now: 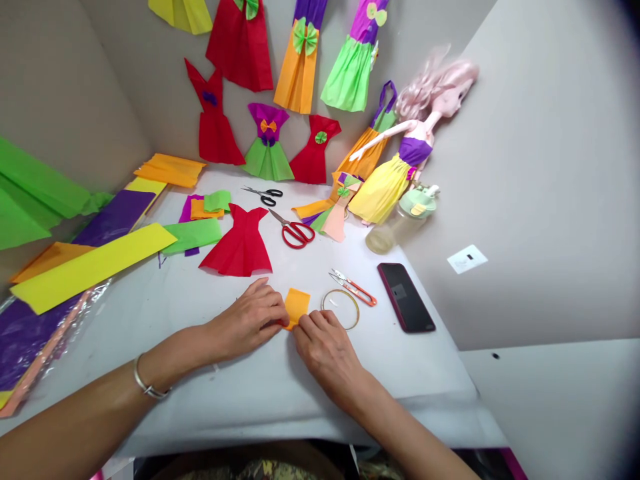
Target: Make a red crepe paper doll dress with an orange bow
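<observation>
Both hands meet at a small orange piece of crepe paper [298, 303] on the white table. My left hand [257, 313] is closed on its left edge, the fingertips partly hidden. At the lower right edge, my right hand [323, 343] pinches the same paper with curled fingers. A red paper dress [243, 243] lies flat just beyond my left hand. To the right of the orange paper are a thin golden ring [359, 312] and orange-handled thread snips [361, 293].
Red-handled scissors [299, 235] and black-handled scissors [270, 197] lie farther back. A phone [406, 298] and a bottle [395, 227] stand right. A doll [415, 147] leans by the wall. Colored paper strips [100, 267] fill the left side. Paper dresses [315, 153] line the back wall.
</observation>
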The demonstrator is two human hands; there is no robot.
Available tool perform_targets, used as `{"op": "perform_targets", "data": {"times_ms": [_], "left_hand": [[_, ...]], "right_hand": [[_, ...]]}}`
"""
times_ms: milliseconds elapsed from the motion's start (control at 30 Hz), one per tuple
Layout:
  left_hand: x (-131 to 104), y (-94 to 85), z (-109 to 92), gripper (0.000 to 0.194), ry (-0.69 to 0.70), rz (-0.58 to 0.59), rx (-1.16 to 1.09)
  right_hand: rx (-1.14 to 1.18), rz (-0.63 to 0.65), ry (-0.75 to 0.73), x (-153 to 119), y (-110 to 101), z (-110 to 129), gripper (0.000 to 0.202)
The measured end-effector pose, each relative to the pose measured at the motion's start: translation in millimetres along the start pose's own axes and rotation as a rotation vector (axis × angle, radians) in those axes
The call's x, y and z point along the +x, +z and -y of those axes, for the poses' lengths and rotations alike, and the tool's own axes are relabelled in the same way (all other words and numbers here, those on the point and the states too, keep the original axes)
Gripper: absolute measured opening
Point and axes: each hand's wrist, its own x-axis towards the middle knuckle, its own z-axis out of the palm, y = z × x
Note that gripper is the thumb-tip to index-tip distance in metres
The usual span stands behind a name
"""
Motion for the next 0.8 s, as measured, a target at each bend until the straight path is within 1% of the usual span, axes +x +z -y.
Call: {"op": "perform_targets", "data": {"times_ms": [100, 200, 333, 433, 600, 800], "left_hand": [[0.3, -1.3, -1.6, 0.002, -0.024, 0.03, -0.015], [0.4, -0.5, -2.5, 0.007, -0.016, 0.039, -0.003], [-0.2, 2.0, -3.6, 0.001, -0.001, 0.029, 0.024], [-0.1, 2.6, -4.8, 0.008, 0.007, 0.031, 0.038], [1.0, 2.1, -3.4, 0.013, 0.014, 0.02, 0.038], [0.0, 4.0, 0.4, 0.016, 0.056, -0.039, 0.076]], "right_hand": [[0.091, -0.047, 0.116, -1.2, 9.2, -3.3, 0.016], [0.195, -0.013, 0.186, 0.0, 10.3, -6.4, 0.012], [0.261, 0.018, 0.234, 2.1, 7.7, -9.0, 0.011], [0.26, 0.014, 0.229, 2.4, 6.9, -9.7, 0.011], [0.201, -0.009, 0.162, 0.1, 6.1, -9.0, 0.012], [0.119, -0.008, 0.122, -3.0, 4.7, -6.1, 0.016]]}}
